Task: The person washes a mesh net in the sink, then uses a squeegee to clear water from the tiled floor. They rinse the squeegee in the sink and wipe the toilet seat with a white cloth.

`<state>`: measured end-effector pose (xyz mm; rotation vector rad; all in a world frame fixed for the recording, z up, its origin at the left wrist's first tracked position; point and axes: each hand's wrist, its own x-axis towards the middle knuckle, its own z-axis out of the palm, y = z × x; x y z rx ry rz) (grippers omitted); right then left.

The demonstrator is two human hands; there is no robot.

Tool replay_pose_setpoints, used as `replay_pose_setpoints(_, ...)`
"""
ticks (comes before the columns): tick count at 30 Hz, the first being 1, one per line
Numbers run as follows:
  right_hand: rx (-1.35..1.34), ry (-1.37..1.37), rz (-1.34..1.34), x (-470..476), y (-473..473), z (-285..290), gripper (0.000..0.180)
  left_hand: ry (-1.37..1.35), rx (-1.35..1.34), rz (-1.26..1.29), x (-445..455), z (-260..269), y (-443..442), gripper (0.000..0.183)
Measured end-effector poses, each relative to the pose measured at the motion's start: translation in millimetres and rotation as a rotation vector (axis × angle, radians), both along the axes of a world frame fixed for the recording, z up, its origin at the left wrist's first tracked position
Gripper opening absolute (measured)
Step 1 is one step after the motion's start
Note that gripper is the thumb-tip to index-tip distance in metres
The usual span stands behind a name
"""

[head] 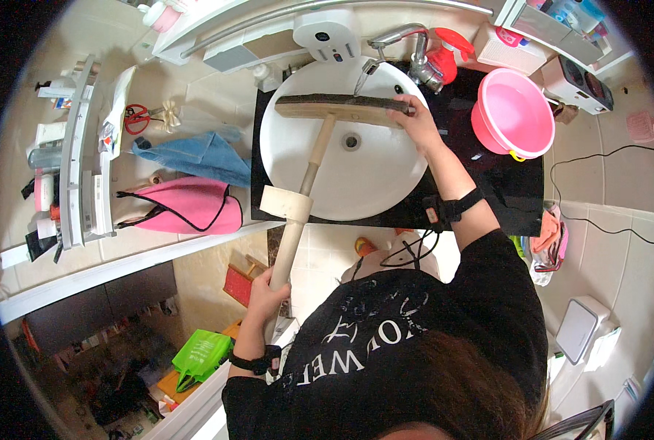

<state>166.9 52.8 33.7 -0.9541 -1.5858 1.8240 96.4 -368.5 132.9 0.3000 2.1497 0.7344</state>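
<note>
My left hand [270, 291] is closed around the pale handle of a flat-headed mop [320, 143], which slants up to its long head. A wide cream collar sits partway along the handle. The mop's head lies across the upper part of a round white sink basin [354, 192], its dark edge towards the faucet [398, 38]. At the right end of the head, my right hand [415, 122] grips it between thumb and fingers. Just behind the dark edge, a thin stream of water shows below the spout. The drain [350, 142] is visible below the mop head.
A pink plastic basin [516, 113] stands on the black countertop [486, 192] to the right. Behind it are a red pump bottle [442, 60] and a white box. Blue [195, 157] and pink cloths [195, 206] hang on the left wall, near shelves. A metal rail crosses above the sink.
</note>
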Motion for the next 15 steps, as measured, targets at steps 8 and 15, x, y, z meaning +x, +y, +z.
replay_pose_setpoints(8,0.209,0.183,-0.038,-18,-11,65,0.037,0.405,-0.143,-0.145,14,-8,-3,0.036)
replay_pose_setpoints(15,-0.196,0.34,-0.03,-49,-39,61,0.033,-0.044,-0.035,0.012,18,-10,-9,0.031)
